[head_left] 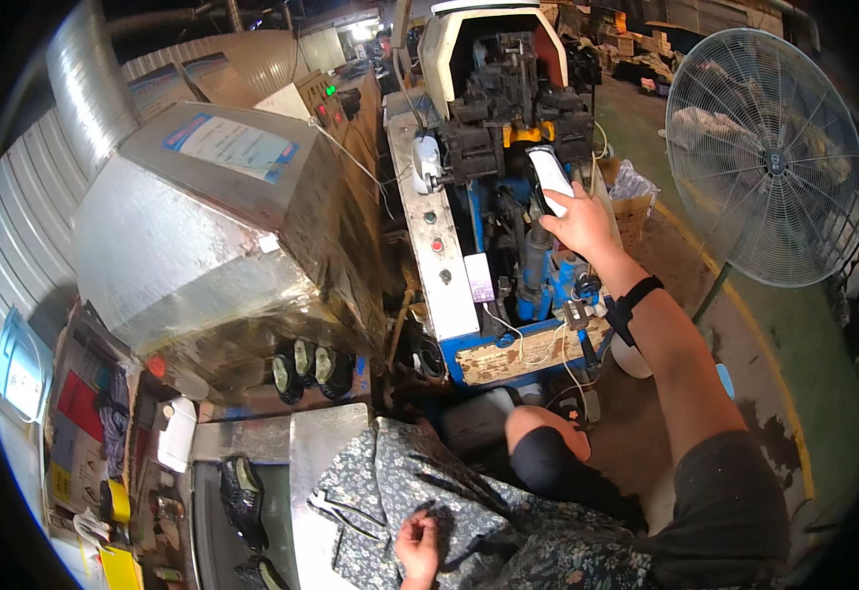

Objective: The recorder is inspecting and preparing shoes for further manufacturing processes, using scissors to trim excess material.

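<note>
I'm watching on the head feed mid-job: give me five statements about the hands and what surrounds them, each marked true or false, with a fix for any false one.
1. The right hand touches the white, sole-shaped piece at the dark machine. True.
2. The left hand is also touching that piece. False: it is well away from it, in front of the floral-patterned garment.
3. The round fan stands to the left of the machine. False: it stands to the right.
4. Dark shoes show just below the silver hood in the picture. True.
5. A red button sits on the white panel beside the machine. True.
</note>
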`<act>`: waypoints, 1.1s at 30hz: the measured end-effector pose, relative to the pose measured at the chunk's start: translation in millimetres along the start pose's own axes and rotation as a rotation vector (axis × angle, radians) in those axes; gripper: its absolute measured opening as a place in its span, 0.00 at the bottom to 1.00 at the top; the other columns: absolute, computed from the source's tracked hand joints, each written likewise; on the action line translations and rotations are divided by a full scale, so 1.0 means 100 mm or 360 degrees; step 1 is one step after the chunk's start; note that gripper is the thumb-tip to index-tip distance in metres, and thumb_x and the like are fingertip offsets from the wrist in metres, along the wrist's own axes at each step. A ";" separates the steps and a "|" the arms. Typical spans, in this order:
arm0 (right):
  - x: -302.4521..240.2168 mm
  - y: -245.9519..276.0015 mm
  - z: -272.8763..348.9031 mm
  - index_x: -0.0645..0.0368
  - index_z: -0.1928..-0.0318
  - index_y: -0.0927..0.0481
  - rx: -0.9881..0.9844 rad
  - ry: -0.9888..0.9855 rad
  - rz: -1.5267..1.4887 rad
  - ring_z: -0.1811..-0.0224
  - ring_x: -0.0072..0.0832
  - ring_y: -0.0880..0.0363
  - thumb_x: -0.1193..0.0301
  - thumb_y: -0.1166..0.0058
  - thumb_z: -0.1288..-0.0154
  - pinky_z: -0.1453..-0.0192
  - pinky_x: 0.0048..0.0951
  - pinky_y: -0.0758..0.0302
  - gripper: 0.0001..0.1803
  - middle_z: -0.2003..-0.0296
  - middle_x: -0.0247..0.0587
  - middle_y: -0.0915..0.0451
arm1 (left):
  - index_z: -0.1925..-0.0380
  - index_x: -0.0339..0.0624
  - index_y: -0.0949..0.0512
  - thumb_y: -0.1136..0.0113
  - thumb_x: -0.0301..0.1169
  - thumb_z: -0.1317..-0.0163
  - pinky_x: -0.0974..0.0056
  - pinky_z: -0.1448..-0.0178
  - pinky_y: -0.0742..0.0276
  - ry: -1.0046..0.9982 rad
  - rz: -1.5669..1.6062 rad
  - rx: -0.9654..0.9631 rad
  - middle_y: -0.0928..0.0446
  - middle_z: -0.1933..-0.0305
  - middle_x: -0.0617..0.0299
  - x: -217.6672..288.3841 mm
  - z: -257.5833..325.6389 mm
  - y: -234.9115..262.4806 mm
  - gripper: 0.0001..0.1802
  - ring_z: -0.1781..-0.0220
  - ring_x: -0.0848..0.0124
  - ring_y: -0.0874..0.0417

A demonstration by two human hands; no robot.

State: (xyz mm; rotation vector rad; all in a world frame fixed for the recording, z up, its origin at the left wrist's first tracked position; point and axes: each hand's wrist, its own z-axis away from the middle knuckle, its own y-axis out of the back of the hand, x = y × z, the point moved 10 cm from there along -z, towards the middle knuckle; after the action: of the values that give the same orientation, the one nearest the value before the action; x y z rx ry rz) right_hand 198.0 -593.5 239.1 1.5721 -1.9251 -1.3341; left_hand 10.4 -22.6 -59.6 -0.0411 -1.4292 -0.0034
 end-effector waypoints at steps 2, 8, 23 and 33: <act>-0.05 0.06 0.08 0.34 0.40 0.23 0.0031 0.0082 -0.0181 0.47 0.54 0.26 0.55 0.39 0.50 0.39 0.40 0.28 0.32 0.34 0.57 0.35 | 0.52 0.32 0.24 0.42 0.23 0.34 0.73 0.53 0.26 0.0159 0.0038 -0.0024 0.21 0.63 0.65 0.02 -0.07 -0.09 0.12 0.62 0.78 0.22; -0.61 0.68 1.11 0.58 0.41 0.25 0.0477 0.0631 -0.0410 0.40 0.56 0.30 0.67 0.31 0.56 0.38 0.47 0.31 0.36 0.33 0.56 0.36 | 0.47 0.34 0.26 0.39 0.25 0.35 0.69 0.44 0.26 0.0036 -0.0160 -0.0305 0.21 0.55 0.65 0.97 -0.32 -0.53 0.17 0.54 0.76 0.22; -2.31 -1.26 4.25 0.67 0.47 0.25 -0.1746 0.0224 -0.1765 0.61 0.25 0.21 0.61 0.43 0.31 0.56 0.28 0.25 0.22 0.62 0.49 0.19 | 0.47 0.37 0.25 0.44 0.24 0.40 0.73 0.51 0.27 0.0115 -0.0025 0.0107 0.22 0.56 0.64 0.51 -0.58 0.10 0.19 0.58 0.76 0.23; -2.33 -1.82 4.45 0.63 0.56 0.18 -0.2296 -0.0911 -0.2162 0.63 0.16 0.22 0.65 0.44 0.31 0.60 0.18 0.25 0.13 0.63 0.31 0.18 | 0.49 0.34 0.25 0.40 0.25 0.41 0.72 0.55 0.26 0.0308 0.0337 -0.0044 0.21 0.62 0.63 0.45 -0.81 0.20 0.19 0.62 0.77 0.23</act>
State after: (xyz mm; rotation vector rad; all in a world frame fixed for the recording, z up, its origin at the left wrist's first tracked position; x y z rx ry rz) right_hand 61.7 -176.8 -66.1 1.4446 0.6551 -2.7398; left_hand 97.4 -3.7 -26.5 -0.2096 -1.2256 0.1438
